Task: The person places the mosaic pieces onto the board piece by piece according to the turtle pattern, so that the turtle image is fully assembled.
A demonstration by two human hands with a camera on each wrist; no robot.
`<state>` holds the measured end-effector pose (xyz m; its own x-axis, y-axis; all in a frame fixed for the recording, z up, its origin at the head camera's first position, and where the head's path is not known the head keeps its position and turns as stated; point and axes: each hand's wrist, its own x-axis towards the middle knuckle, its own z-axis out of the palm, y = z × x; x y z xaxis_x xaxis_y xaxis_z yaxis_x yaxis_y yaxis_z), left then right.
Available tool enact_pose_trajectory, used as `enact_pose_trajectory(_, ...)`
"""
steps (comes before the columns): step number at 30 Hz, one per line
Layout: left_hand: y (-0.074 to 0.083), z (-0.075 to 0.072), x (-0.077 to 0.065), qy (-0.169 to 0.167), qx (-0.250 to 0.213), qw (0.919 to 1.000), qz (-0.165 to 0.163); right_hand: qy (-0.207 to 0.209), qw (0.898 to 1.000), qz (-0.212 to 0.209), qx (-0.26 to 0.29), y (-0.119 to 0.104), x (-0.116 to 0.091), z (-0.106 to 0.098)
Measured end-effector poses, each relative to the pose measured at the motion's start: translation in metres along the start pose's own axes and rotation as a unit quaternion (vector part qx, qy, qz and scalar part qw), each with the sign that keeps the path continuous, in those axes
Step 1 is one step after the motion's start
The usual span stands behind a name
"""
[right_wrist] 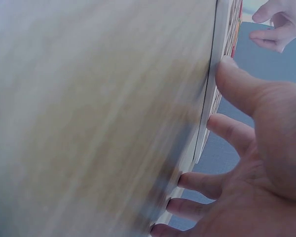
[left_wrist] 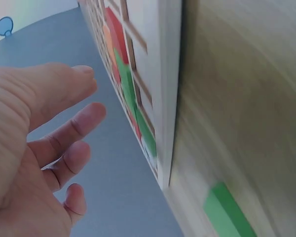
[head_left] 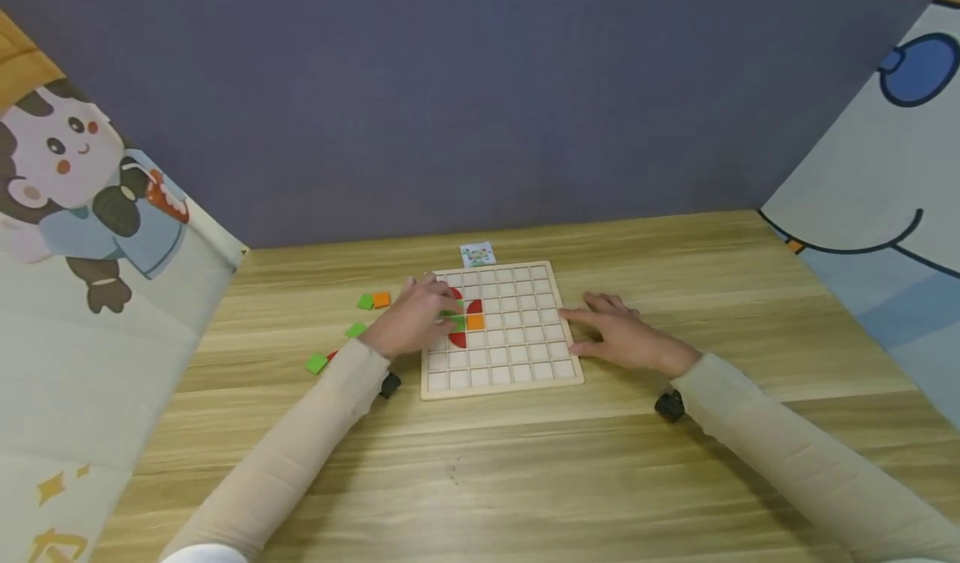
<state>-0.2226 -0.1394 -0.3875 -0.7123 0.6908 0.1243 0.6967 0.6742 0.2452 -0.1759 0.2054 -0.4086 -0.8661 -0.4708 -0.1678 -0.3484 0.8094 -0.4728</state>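
Observation:
A pale wooden grid board (head_left: 522, 338) lies flat on the table. Toward its left side sit red quarter-round pieces (head_left: 475, 306), an orange square piece (head_left: 476, 322) and green pieces (left_wrist: 127, 84). My left hand (head_left: 417, 317) hovers over that part and hides some of it in the head view. The left wrist view shows a gap between its thumb and loosely bent fingers, with nothing between them. Against the board's right edge rest the thumb and index fingertip of my right hand (head_left: 626, 335); its other fingers are spread toward the tabletop.
Left of the board lie loose pieces: an orange square (head_left: 381, 299), a green pentagon (head_left: 365, 301), another green piece (head_left: 355, 329), and a green square (head_left: 316, 364) beside a partly hidden red one. A small picture card (head_left: 477, 253) lies behind the board, before a dark wall (head_left: 480, 113).

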Motion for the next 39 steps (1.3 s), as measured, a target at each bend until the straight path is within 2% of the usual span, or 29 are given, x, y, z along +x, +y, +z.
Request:
enact_pose_trajectory(3,-0.004,-0.005,-0.007,0.006,-0.020,0.9998,-0.006,0.004,1.000,-0.001,-0.002,0.001,0.000,0.001)
enact_pose_trajectory(9,-0.018,-0.011,-0.020,0.024,-0.015,0.9994,-0.020,0.006,1.000,-0.003,-0.004,0.002,0.000,0.001)
enact_pose_trajectory(16,-0.038,-0.019,-0.039,0.008,-0.042,0.9959,-0.079,0.004,1.000,-0.001,-0.002,0.001,-0.001,0.000)
enact_pose_trajectory(21,-0.052,-0.023,-0.050,0.010,-0.040,0.9936,-0.105,0.005,1.000,0.001,0.001,0.000,-0.001,0.000)
enact_pose_trajectory(24,-0.058,-0.026,-0.055,0.006,-0.042,0.9923,-0.116,0.006,1.000,-0.003,0.000,0.000,-0.001,0.000)
enact_pose_trajectory(28,-0.064,-0.028,-0.059,-0.016,-0.054,0.9886,-0.140,0.006,1.000,-0.005,0.002,-0.001,-0.002,-0.001)
enact_pose_trajectory(34,-0.072,-0.028,-0.060,-0.039,-0.063,0.9825,-0.171,0.005,1.000,-0.006,0.005,0.001,-0.003,0.000)
enact_pose_trajectory(39,-0.080,-0.028,-0.060,-0.049,-0.059,0.9800,-0.184,0.003,1.000,-0.005,0.006,0.000,-0.002,-0.001)
